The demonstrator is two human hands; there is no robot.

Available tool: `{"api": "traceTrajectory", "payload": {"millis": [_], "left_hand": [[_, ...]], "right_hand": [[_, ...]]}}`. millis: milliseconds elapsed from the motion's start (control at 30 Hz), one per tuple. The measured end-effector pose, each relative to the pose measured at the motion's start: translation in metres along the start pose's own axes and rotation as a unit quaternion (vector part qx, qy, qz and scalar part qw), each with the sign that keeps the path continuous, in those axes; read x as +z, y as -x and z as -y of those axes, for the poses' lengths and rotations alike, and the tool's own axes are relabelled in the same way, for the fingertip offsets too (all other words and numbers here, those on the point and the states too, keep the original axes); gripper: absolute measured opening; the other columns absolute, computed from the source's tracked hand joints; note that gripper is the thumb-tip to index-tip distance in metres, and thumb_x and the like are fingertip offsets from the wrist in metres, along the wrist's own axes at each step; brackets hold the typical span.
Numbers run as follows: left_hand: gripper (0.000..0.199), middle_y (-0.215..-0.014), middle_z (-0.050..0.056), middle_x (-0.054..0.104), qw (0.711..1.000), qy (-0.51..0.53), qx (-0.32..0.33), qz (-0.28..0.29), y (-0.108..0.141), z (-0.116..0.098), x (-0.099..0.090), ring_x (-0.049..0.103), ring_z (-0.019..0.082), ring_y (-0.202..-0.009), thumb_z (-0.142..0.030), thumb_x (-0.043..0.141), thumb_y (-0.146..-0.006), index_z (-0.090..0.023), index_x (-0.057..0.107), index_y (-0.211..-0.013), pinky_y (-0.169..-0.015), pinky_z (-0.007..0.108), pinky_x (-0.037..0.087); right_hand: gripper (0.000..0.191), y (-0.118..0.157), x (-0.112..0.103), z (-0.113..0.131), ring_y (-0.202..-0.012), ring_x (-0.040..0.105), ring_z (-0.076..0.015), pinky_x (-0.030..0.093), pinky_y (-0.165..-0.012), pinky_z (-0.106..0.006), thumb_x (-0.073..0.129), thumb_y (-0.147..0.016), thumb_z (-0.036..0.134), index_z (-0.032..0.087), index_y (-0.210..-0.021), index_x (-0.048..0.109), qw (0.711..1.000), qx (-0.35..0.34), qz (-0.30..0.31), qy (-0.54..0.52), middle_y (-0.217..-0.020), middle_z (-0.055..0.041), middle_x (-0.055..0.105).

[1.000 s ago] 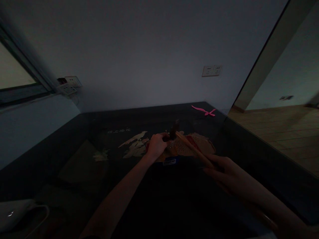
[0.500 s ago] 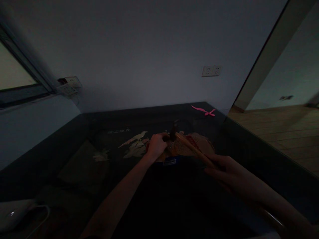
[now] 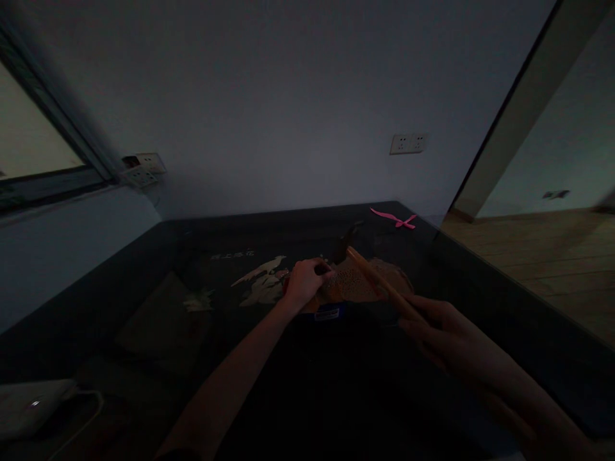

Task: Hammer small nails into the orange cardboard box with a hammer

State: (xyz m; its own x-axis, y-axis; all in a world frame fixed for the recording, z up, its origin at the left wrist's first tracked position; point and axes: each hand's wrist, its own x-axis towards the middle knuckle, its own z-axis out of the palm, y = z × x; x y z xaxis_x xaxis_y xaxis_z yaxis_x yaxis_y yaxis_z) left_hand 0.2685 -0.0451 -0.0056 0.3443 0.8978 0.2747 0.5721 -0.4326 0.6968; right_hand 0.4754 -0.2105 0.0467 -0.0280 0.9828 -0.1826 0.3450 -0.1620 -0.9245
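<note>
In dim light, my right hand [image 3: 442, 326] is wrapped around the wooden handle of a hammer [image 3: 384, 288]. The dark hammer head [image 3: 343, 248] is raised just right of and beyond my left hand's fingertips. My left hand [image 3: 305, 282] is closed in a pinch over a brown, speckled piece [image 3: 355, 285] with some red on it; anything between those fingers is too small and dark to make out. A blue part with a white label [image 3: 328, 314] shows at the near edge of the speckled piece.
The dark, glossy tabletop [image 3: 216, 234] bears a pale bird picture [image 3: 262, 278]. A pink ribbon [image 3: 396, 219] lies at the far right corner. At the near left is a white device [image 3: 33, 403] with a cable. Wall sockets [image 3: 408, 143] are beyond the table.
The hammer head has risen and moved slightly right, away from my left fingertips. My left hand keeps its pinch in about the same place. The view has shifted a little.
</note>
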Motion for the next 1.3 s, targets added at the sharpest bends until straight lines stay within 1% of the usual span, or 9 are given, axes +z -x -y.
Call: {"api": "traceTrajectory", "payload": {"millis": [133, 233, 367, 467, 533, 667, 800, 1000, 1300], "left_hand": [[0.024, -0.087, 0.004, 0.069, 0.996, 0.082, 0.041, -0.01, 0.0, 0.0, 0.001, 0.065, 0.014, -0.078, -0.022, 0.068, -0.07, -0.016, 0.063, -0.093, -0.071, 0.025, 0.05], [0.042, -0.095, 0.006, 0.067, 0.987, 0.13, 0.089, -0.014, 0.001, -0.004, -0.013, 0.064, 0.014, -0.085, -0.022, 0.07, -0.068, -0.016, 0.055, -0.108, -0.077, 0.026, 0.051], [0.03, -0.1, 0.007, 0.065, 0.99, 0.056, 0.111, -0.069, 0.012, -0.007, -0.049, 0.062, 0.016, -0.093, -0.026, 0.062, -0.076, -0.017, 0.057, -0.104, -0.087, 0.031, 0.048], [0.017, -0.095, 0.006, 0.066, 0.984, -0.031, 0.125, -0.121, 0.037, -0.002, -0.072, 0.061, 0.016, -0.089, -0.025, 0.054, -0.081, -0.018, 0.06, -0.095, -0.083, 0.03, 0.048], [0.014, -0.092, 0.005, 0.066, 0.977, -0.085, 0.17, -0.096, 0.062, 0.003, -0.077, 0.061, 0.016, -0.088, -0.024, 0.051, -0.083, -0.019, 0.061, -0.091, -0.081, 0.029, 0.048], [0.018, -0.091, 0.003, 0.068, 0.93, -0.189, 0.302, 0.095, 0.112, 0.014, -0.062, 0.061, 0.014, -0.086, -0.02, 0.047, -0.086, -0.023, 0.061, -0.097, -0.078, 0.027, 0.045], [0.021, -0.101, 0.004, 0.066, 0.891, -0.252, 0.31, 0.217, 0.136, 0.027, -0.036, 0.059, 0.016, -0.093, -0.022, 0.045, -0.088, -0.022, 0.057, -0.106, -0.081, 0.029, 0.044], [0.019, -0.103, 0.004, 0.064, 0.883, -0.288, 0.293, 0.225, 0.129, 0.041, -0.026, 0.058, 0.016, -0.094, -0.024, 0.05, -0.086, -0.021, 0.056, -0.104, -0.082, 0.029, 0.041], [0.006, -0.085, 0.003, 0.062, 0.859, -0.352, 0.313, 0.199, 0.126, 0.061, -0.017, 0.057, 0.015, -0.078, -0.02, 0.05, -0.086, -0.018, 0.055, -0.087, -0.072, 0.028, 0.039]], "right_hand": [[0.054, -0.007, 0.01, -0.013, -0.034, 0.035, -0.0053, 0.029, -0.03, -0.016, 0.061, -0.074, 0.04, 0.012, -0.119, 0.052, 0.995, -0.017, -0.033, -0.095, -0.049, 0.009, 0.041], [0.056, -0.019, 0.017, -0.027, -0.03, 0.032, -0.0051, 0.026, -0.029, -0.017, 0.059, -0.075, 0.04, 0.011, -0.122, 0.049, 0.988, -0.039, -0.03, -0.149, -0.044, 0.0092, 0.042], [0.061, -0.029, 0.021, -0.043, -0.025, 0.028, -0.0052, 0.021, -0.027, -0.017, 0.058, -0.075, 0.043, 0.011, -0.126, 0.046, 0.981, -0.063, -0.022, -0.182, -0.038, 0.0102, 0.039], [0.064, -0.029, 0.021, -0.048, -0.025, 0.027, -0.0051, 0.02, -0.026, -0.017, 0.059, -0.073, 0.044, 0.011, -0.126, 0.046, 0.98, -0.058, -0.036, -0.187, -0.037, 0.0102, 0.04], [0.065, -0.027, 0.02, -0.048, -0.025, 0.027, -0.0048, 0.021, -0.026, -0.016, 0.06, -0.073, 0.043, 0.011, -0.127, 0.045, 0.98, -0.049, -0.04, -0.19, -0.038, 0.0103, 0.04], [0.061, -0.024, 0.019, -0.045, -0.026, 0.029, -0.0043, 0.023, -0.028, -0.015, 0.058, -0.076, 0.041, 0.011, -0.128, 0.044, 0.982, -0.045, -0.017, -0.185, -0.039, 0.01, 0.041], [0.059, -0.023, 0.019, -0.043, -0.027, 0.029, -0.0049, 0.024, -0.028, -0.015, 0.057, -0.078, 0.04, 0.011, -0.128, 0.044, 0.983, -0.045, 0.007, -0.176, -0.038, 0.0101, 0.04], [0.059, -0.024, 0.022, -0.044, -0.027, 0.031, -0.0049, 0.024, -0.028, -0.016, 0.06, -0.076, 0.04, 0.011, -0.126, 0.046, 0.983, -0.027, -0.01, -0.183, -0.041, 0.0096, 0.041], [0.062, -0.026, 0.021, -0.049, -0.027, 0.03, -0.0041, 0.026, -0.027, -0.014, 0.058, -0.077, 0.039, 0.01, -0.129, 0.042, 0.984, -0.045, -0.005, -0.17, -0.038, 0.0103, 0.041]]}}
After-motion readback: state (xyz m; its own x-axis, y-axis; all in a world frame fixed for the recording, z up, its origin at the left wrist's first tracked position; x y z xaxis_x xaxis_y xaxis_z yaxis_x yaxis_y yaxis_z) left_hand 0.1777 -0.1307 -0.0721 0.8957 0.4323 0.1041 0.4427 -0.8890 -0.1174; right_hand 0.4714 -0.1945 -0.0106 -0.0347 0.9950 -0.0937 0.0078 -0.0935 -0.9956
